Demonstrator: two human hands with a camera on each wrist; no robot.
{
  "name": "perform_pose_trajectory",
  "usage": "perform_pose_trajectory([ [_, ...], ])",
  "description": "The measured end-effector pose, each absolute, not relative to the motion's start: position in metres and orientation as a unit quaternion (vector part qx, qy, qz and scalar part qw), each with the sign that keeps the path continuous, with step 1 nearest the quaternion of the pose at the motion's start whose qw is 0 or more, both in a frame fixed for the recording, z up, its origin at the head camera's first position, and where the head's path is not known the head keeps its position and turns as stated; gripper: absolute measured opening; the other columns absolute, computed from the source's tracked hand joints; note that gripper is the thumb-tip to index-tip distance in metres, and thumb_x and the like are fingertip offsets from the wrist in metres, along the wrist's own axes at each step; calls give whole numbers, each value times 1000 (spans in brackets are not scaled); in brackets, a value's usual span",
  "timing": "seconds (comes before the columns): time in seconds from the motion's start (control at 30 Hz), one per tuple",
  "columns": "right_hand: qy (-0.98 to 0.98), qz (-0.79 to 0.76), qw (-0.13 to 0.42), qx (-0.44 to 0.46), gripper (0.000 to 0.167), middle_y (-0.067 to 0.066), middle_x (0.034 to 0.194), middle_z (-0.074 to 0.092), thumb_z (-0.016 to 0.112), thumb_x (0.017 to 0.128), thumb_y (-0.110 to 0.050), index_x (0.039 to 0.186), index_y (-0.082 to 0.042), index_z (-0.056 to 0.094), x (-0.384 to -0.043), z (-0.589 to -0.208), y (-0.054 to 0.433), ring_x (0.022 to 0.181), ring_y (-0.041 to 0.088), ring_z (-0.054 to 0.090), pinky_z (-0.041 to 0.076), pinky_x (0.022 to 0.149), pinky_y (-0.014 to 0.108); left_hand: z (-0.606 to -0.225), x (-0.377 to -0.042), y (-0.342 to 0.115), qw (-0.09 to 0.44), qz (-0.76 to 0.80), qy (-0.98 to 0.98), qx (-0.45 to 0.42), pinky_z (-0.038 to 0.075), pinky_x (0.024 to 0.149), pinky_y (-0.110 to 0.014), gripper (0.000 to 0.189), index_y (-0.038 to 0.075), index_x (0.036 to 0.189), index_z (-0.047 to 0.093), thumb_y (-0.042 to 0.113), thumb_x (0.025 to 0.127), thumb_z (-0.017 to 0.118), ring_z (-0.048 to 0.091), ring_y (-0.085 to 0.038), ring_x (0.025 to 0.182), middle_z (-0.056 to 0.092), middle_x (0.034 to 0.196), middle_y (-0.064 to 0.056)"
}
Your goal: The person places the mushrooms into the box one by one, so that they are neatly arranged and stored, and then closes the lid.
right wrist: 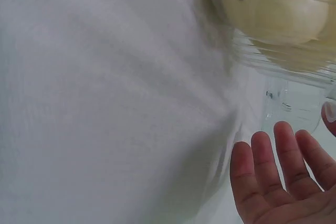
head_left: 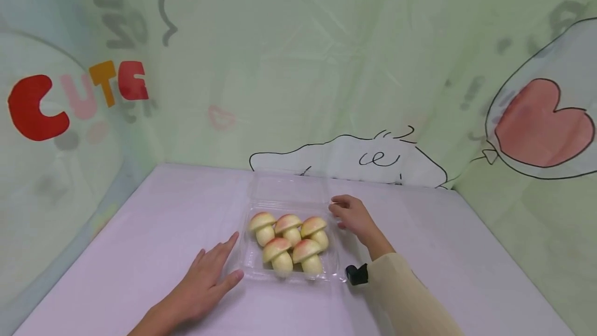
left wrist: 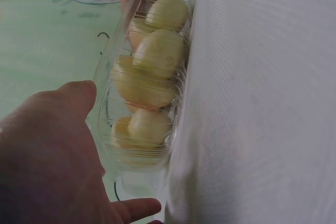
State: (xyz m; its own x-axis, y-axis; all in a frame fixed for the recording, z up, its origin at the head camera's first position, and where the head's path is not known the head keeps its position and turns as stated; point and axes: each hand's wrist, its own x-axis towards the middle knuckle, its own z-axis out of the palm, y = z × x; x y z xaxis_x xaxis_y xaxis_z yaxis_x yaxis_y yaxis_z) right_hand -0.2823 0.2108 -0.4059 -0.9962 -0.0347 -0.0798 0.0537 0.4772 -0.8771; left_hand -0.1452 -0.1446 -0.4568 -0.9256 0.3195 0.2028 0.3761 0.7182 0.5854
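A clear plastic clamshell box (head_left: 333,268) sits on the table with its transparent lid (head_left: 289,188) raised at the back. Inside lie several cream mushrooms (head_left: 278,253), their yellowish caps tinged pink; they look like models. My left hand (head_left: 202,284) is just left of the box, fingers extended and thumb spread. In the left wrist view its thumb (left wrist: 79,95) is close to the box wall; whether it touches cannot be told. By the back right corner of the box is my right hand (head_left: 354,217), fingers loosely bent. The right wrist view shows these fingers (right wrist: 286,150) holding nothing.
A pale lilac cloth covers the table (head_left: 196,191). Behind and on both sides stand printed fabric walls (head_left: 289,66). A small black object (head_left: 356,275) is at the right sleeve (head_left: 401,284).
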Motion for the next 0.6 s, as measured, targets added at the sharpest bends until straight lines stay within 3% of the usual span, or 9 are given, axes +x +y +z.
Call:
perform_pose_trajectory([
  [0.37,816,-575,49,36,44,22,135,61,60,104,-18,141,5,53,-283,-396,205,123,36,63,59,97,43,-456,-145,-147,46,-330,-923,-194,17,118,-74,72,22,166,24,47,106,54,39,-45,149,43,162,-10],
  [0.6,801,-592,58,60,46,19,125,65,64,101,-11,142,7,52,-282,-396,204,103,22,70,62,88,36,-456,-145,-147,51,-328,-922,-197,18,118,-74,71,25,166,24,47,106,54,40,-44,149,44,162,-8],
])
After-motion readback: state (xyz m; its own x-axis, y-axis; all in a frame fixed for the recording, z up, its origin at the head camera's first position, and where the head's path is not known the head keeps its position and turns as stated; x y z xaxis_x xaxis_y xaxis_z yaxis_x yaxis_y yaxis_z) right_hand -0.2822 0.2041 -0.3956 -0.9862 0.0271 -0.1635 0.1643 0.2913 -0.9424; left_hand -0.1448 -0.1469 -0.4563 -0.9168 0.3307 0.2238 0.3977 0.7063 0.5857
